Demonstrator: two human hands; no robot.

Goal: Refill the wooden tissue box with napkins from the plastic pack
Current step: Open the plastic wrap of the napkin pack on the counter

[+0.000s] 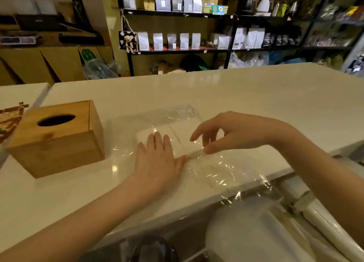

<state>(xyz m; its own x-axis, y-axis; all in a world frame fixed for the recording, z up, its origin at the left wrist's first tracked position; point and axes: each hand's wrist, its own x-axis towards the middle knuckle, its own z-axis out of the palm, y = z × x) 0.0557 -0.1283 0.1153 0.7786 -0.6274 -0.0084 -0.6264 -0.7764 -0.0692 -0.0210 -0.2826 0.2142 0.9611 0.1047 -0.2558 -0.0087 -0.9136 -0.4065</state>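
A wooden tissue box [57, 139] with a dark oval slot on top stands at the left of the white counter [256, 104]. To its right lies a clear plastic pack [216, 169] holding a stack of white napkins [177, 131]. My left hand [157, 159] lies flat, fingers spread, pressing on the pack over the napkins. My right hand [220, 135] hovers at the napkins' near right corner, thumb and fingers pinching the plastic film there. The pack's loose open end trails over the counter's front edge.
A brown patterned packet [9, 119] lies at the far left edge. Below the counter's front edge are white rolls [325, 228] and a white container [256, 232]. Black shelves [177, 13] with white bags stand behind the counter.
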